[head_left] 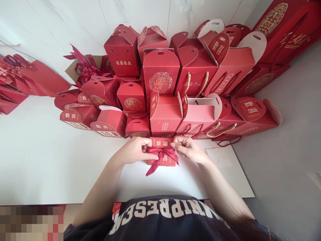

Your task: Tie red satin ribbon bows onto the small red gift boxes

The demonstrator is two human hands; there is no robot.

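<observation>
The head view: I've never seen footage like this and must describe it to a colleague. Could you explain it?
There is no machine here, just a person's two bare hands. The single picture comes from a camera worn on the head, looking forward and down, so the dark shirt shows at the bottom. On the white table stand many red gift boxes, with magenta ribbons toward the back left. The left hand and right hand hold a small red box between them, tied with a bow.
</observation>
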